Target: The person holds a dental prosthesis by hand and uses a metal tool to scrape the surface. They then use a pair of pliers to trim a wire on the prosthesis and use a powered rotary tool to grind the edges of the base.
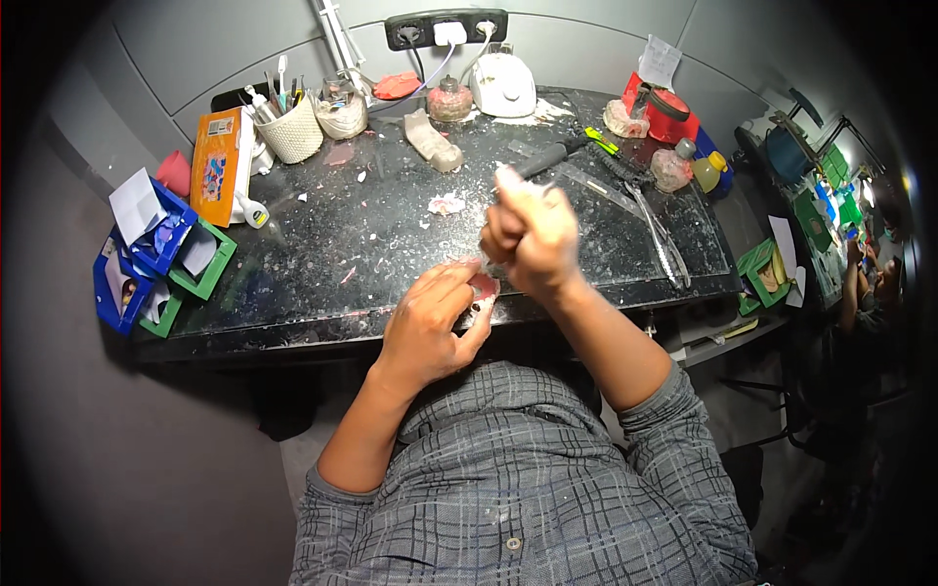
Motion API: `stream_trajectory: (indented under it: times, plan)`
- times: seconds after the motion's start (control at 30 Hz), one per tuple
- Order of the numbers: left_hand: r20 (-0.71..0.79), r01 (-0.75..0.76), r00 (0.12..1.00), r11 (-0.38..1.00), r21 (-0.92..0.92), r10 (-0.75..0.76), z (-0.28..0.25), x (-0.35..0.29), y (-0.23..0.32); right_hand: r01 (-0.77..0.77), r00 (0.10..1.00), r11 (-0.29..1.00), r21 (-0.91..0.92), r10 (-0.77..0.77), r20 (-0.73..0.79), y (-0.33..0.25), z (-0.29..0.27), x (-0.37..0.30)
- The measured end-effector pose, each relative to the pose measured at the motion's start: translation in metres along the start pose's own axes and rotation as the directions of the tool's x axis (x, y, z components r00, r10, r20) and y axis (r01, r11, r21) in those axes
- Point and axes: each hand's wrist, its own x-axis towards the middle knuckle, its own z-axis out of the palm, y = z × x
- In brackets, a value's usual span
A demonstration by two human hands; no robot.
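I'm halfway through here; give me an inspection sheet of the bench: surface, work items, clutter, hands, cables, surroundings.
Surface: black bench top, strewn with white and pink crumbs.
Work items: small pink-and-white piece, near the bench's front edge.
Clutter: orange box, cup of tools and blue and green bins at left; metal tools at right.
Left hand: holding the piece.
Right hand: curled and blurred, near the left; whether it grips anything is unclear.
Cables: plugs in the black socket strip; coiled black cord by the black handpiece.
Surroundings: grey wall behind; another person far right.
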Motion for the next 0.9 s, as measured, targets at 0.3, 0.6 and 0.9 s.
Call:
stream_trajectory:
  times: [0.3, 0.6, 0.9]
  plan:
    - [0.093, 0.299, 0.896, 0.437, -0.848, -0.433, -0.007, -0.001, -0.001, -0.004, 0.985, 0.993, 0.115, -0.016, 0.172, -0.028, -0.044, 0.005]
    - [0.176, 0.250, 0.888, 0.125, -0.960, -0.425, -0.013, -0.005, -0.008, 0.018, 0.996, 0.989, 0.144, -0.030, 0.083, -0.013, -0.063, -0.001]
    - [0.184, 0.292, 0.880, 0.192, -0.937, -0.439, -0.009, -0.004, -0.007, 0.013, 0.997, 0.995, 0.103, -0.020, 0.070, -0.018, -0.063, -0.005]
